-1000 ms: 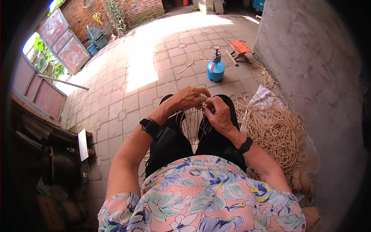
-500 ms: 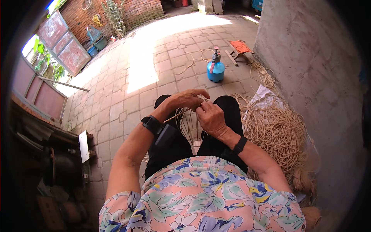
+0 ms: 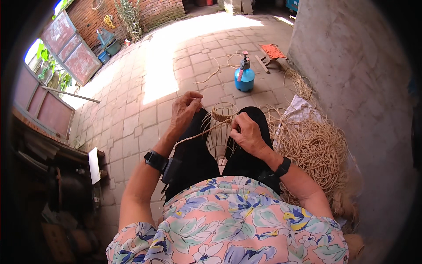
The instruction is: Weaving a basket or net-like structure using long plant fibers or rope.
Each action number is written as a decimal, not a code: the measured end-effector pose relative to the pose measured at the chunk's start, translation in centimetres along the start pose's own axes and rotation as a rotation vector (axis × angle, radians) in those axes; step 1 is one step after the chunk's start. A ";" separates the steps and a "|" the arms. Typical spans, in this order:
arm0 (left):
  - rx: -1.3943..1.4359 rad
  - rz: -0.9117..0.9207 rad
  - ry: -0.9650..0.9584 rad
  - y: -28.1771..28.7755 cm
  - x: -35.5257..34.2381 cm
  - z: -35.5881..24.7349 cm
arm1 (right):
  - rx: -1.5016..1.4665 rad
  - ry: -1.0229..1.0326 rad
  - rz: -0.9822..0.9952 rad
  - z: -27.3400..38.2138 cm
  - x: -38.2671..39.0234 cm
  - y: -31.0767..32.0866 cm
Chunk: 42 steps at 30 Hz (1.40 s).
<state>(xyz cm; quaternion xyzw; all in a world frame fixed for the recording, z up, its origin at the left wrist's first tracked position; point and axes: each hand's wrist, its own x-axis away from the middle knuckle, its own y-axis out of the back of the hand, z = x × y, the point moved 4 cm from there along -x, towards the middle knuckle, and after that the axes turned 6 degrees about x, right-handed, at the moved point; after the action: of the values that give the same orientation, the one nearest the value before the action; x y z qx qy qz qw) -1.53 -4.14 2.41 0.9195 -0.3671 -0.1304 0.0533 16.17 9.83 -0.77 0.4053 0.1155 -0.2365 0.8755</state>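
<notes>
Strand pinched in left hand could snap; right hand grips wire frame.

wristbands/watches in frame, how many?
2. A black watch on the left wrist, behind the left hand; a black band on the right wrist, behind the right hand, which holds the wire basket frame.

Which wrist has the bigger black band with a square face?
The left hand side: its black watch is wide and blocky, while the right hand has only a slim black wristband.
</notes>
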 end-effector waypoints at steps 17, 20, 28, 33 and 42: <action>-0.669 0.095 -0.808 -5.3 1.5 -4.8 | -0.237 -0.036 0.077 0.4 0.9 -0.4; -0.809 0.619 -0.338 -7.4 -0.6 -1.1 | -0.336 -0.043 0.083 0.1 0.7 -0.9; -0.632 0.052 -0.199 -4.4 -2.9 -0.2 | -0.694 -0.078 0.073 -0.2 -5.4 -0.3; -0.280 -0.190 0.039 -3.3 0.0 1.9 | 0.004 0.295 0.056 2.8 -6.5 -0.2; 0.475 -0.228 0.404 -2.0 4.0 4.7 | 0.246 0.291 0.084 4.4 -2.9 -2.2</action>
<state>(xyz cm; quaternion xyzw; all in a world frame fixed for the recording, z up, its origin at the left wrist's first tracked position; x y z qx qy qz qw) 1.28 -5.48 -3.33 0.9486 -0.2639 0.1388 -0.1059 12.63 6.14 1.81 0.5438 0.1940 -0.1512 0.8024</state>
